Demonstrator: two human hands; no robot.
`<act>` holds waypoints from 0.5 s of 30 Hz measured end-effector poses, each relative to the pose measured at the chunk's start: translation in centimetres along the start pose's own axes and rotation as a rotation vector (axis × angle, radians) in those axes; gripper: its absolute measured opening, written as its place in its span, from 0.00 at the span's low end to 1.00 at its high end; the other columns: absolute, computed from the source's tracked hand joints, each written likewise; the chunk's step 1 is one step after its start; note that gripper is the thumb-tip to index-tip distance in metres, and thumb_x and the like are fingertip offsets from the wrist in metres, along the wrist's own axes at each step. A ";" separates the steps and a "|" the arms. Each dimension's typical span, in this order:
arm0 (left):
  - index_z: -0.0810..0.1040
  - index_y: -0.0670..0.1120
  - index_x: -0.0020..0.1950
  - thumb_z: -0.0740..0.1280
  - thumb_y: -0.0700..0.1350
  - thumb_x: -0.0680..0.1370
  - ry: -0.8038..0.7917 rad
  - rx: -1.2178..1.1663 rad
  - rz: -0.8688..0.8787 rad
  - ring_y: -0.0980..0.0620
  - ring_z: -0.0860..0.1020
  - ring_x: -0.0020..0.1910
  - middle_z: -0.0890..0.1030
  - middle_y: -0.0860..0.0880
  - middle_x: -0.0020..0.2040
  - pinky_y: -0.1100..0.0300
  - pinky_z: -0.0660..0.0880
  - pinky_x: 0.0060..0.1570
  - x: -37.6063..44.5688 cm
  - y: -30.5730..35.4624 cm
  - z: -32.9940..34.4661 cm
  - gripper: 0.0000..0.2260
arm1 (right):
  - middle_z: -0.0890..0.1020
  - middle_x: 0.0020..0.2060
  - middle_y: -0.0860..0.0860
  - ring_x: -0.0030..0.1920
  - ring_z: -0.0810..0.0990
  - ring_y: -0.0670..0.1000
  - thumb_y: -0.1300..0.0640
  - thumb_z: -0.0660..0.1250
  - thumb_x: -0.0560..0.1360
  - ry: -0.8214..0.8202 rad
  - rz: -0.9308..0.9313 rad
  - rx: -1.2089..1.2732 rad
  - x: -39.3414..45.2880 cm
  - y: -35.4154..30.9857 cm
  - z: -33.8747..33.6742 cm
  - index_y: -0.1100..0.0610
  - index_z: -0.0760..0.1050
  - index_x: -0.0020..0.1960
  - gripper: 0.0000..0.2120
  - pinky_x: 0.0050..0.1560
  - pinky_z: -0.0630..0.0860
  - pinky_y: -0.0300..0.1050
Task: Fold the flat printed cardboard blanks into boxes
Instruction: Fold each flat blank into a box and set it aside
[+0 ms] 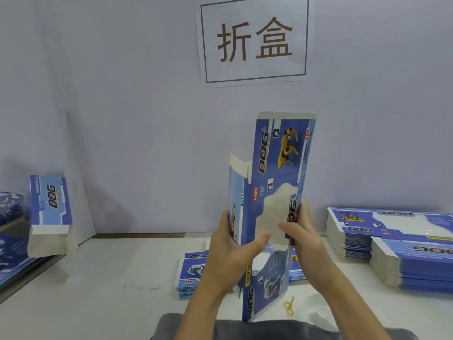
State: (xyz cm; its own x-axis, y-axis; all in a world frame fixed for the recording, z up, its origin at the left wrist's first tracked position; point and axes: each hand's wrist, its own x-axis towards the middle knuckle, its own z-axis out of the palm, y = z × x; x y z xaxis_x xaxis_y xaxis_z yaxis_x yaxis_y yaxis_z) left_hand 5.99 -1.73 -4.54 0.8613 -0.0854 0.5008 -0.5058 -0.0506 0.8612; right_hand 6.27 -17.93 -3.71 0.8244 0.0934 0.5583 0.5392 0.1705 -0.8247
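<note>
I hold one blue printed cardboard blank (274, 182) upright in front of me, with a yellow dog picture and "DOG" lettering on it. My left hand (235, 244) grips its left folded edge, thumb across the front. My right hand (301, 231) pinches its right edge. The blank's left panel bends back along a crease. Its lower end hangs down to my lap. A small pile of flat blanks (191, 273) lies on the table behind my hands.
Two tall stacks of flat blanks (397, 241) stand at the right. A folded box (50, 209) leans at the left on other printed boxes. A yellow rubber band (289, 306) lies near the table's front edge. A paper sign (255, 40) hangs on the wall.
</note>
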 end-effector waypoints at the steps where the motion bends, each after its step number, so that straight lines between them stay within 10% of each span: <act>1: 0.73 0.59 0.63 0.76 0.63 0.65 0.068 -0.023 0.012 0.54 0.81 0.59 0.82 0.58 0.59 0.54 0.81 0.56 0.1 -0.1 -0.1 0.30 | 0.82 0.58 0.48 0.58 0.82 0.49 0.58 0.62 0.73 0.008 -0.010 -0.006 0.0 -0.2 0.1 0.49 0.67 0.70 0.26 0.52 0.78 0.36; 4: 0.73 0.53 0.61 0.79 0.63 0.62 0.284 -0.023 0.035 0.50 0.83 0.54 0.84 0.53 0.56 0.51 0.83 0.52 0.4 0.2 -0.6 0.33 | 0.79 0.63 0.45 0.62 0.79 0.46 0.54 0.63 0.72 0.049 -0.016 -0.058 0.0 -0.8 1.0 0.46 0.61 0.75 0.32 0.57 0.78 0.42; 9: 0.68 0.52 0.57 0.73 0.69 0.60 0.696 0.159 0.013 0.63 0.82 0.43 0.82 0.60 0.50 0.73 0.75 0.38 0.8 1.2 -0.7 0.34 | 0.72 0.63 0.43 0.63 0.73 0.45 0.45 0.62 0.72 0.313 -0.090 -0.363 0.1 -1.2 3.4 0.41 0.63 0.73 0.29 0.56 0.72 0.37; 15: 0.68 0.47 0.69 0.66 0.69 0.68 0.724 0.482 0.139 0.56 0.81 0.45 0.79 0.51 0.56 0.70 0.77 0.37 0.2 1.5 1.3 0.37 | 0.75 0.60 0.38 0.62 0.76 0.39 0.37 0.63 0.73 0.112 -0.151 -0.332 -0.1 -1.8 6.5 0.39 0.66 0.71 0.27 0.54 0.78 0.35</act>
State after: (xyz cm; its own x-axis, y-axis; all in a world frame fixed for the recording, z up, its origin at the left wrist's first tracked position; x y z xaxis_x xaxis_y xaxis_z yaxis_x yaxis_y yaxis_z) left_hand 5.28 -3.10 -3.24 0.5268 0.5218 0.6709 -0.4326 -0.5149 0.7401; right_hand 4.07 -11.86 -1.67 0.7350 -0.0197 0.6778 0.6676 -0.1544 -0.7284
